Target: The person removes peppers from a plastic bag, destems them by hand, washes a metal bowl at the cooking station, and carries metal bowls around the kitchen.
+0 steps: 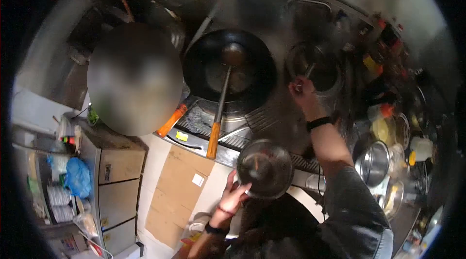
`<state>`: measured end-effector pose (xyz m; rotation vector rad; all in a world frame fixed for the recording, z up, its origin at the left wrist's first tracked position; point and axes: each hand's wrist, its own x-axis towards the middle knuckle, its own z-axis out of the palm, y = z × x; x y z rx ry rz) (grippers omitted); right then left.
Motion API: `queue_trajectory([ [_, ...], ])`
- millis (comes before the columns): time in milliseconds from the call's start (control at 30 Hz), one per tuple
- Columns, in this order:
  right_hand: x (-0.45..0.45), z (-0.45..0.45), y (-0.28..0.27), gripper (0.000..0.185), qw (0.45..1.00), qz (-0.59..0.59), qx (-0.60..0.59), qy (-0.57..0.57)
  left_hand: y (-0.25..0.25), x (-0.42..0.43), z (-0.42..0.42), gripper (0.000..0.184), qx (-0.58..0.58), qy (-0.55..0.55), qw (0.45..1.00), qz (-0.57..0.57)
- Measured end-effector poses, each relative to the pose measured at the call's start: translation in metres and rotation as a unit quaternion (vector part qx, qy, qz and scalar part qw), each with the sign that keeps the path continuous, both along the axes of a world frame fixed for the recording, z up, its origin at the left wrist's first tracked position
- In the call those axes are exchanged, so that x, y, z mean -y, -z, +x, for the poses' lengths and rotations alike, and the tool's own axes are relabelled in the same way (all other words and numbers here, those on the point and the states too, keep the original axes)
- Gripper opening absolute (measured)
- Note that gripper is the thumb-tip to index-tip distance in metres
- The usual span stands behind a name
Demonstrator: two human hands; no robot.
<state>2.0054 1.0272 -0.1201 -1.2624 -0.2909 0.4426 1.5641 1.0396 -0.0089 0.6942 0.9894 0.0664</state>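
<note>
My left hand (234,195) grips the rim of a round metal bowl (265,169), held in front of the stove's front edge. My right hand (302,89) is closed round the handle of a utensil (309,70) that reaches into a dark round pot (321,72) at the back right. What the utensil's far end looks like is hard to make out. Left of that pot sits a black wok (204,60), in which a ladle (233,56) rests, its wooden handle pointing toward me. An orange wok handle (173,120) sticks out at the front left.
Metal bowls (373,163), bottles and seasoning containers (383,130) crowd the right side. A drawered cabinet (116,196) and a shelf with a blue plastic bag (77,177) stand at the left. Flattened cardboard (177,191) lies on the floor. A blurred oval hides the upper left.
</note>
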Motion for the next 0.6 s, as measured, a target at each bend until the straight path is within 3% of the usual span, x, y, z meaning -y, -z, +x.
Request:
queue_trajectory([
  [33,0.029,0.002,-0.004,0.041,0.997,-0.064,0.032,-0.018,-0.004,-0.007,0.020,0.074,0.036,-0.018,0.998,-0.048],
  [67,0.058,0.005,-0.008,0.040,0.989,-0.126,0.065,-0.036,0.032,-0.013,0.030,0.074,0.114,0.020,0.993,-0.037],
  [100,0.087,0.012,0.002,0.040,0.983,-0.145,-0.094,-0.055,0.058,-0.017,0.044,0.072,0.119,0.054,0.990,-0.058],
  [167,0.115,0.013,-0.005,0.036,0.965,-0.235,-0.110,-0.024,0.073,-0.024,0.077,0.069,0.109,0.099,0.986,-0.074],
  [233,0.136,-0.005,-0.018,0.031,0.908,-0.379,0.165,0.071,0.073,-0.028,0.105,0.066,0.067,0.131,0.987,-0.068],
  [300,0.150,-0.021,-0.032,0.030,0.753,-0.486,0.419,0.149,0.084,-0.032,0.129,0.067,0.085,0.166,0.978,-0.089],
  [367,0.163,-0.015,-0.026,0.033,0.736,-0.507,0.423,0.150,0.091,-0.031,0.145,0.070,0.086,0.182,0.975,-0.090],
  [400,0.166,-0.016,-0.028,0.028,0.758,-0.522,0.368,0.136,0.092,-0.031,0.151,0.073,0.078,0.182,0.977,-0.078],
  [467,0.159,-0.027,-0.053,0.020,0.847,-0.522,0.074,0.069,0.095,-0.029,0.161,0.076,0.064,0.179,0.979,-0.067],
  [533,0.147,-0.039,-0.088,0.014,0.875,-0.461,-0.146,0.039,0.099,-0.027,0.168,0.076,0.055,0.172,0.981,-0.068],
  [600,0.149,-0.041,-0.090,0.012,0.897,-0.365,-0.249,0.026,0.100,-0.024,0.174,0.073,0.060,0.185,0.979,-0.064],
])
